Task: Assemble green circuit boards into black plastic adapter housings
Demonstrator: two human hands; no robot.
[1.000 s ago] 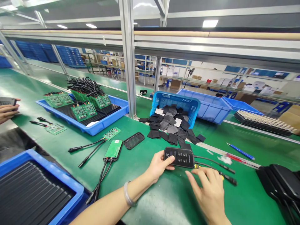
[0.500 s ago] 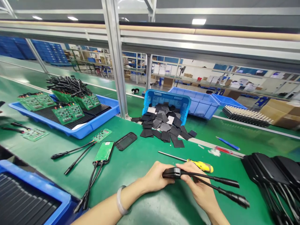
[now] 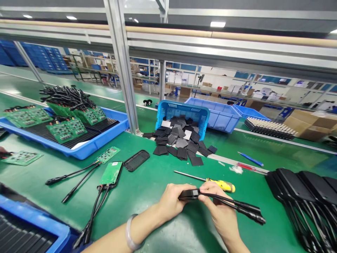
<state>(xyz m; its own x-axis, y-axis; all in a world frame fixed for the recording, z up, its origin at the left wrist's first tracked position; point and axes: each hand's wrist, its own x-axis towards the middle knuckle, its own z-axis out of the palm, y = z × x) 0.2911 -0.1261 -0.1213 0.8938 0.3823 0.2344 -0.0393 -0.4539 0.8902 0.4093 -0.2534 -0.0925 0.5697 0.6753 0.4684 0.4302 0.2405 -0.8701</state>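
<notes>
A small black plastic case (image 3: 189, 194) with two black connector cables (image 3: 237, 207) is held between my hands above the green bench. My left hand (image 3: 174, 201) is closed round the case body. At the cable end, my right hand (image 3: 219, 207) pinches the case and its cable exits, thumb in front. Just behind the hands lies a yellow-handled screwdriver (image 3: 221, 185), its shaft pointing left. To the left, a green circuit board (image 3: 110, 173) sits in an open black case half with cables attached. Behind it rests a ribbed black cover (image 3: 137, 160), beside another wired board (image 3: 107, 154).
A blue tray (image 3: 86, 150) of wired boards stands at left. The tipped blue basket (image 3: 184, 107) spills black pads (image 3: 181, 142). Finished-looking black cases (image 3: 292, 186) lie at right, a blue pen (image 3: 250, 159) behind them. Another person's hand (image 3: 3, 151) touches a board at far left.
The case has turned slightly in my hands, and its two cables now lie closer together. My view has shifted a little to the right. At far left, another person's hand has reached a board.
</notes>
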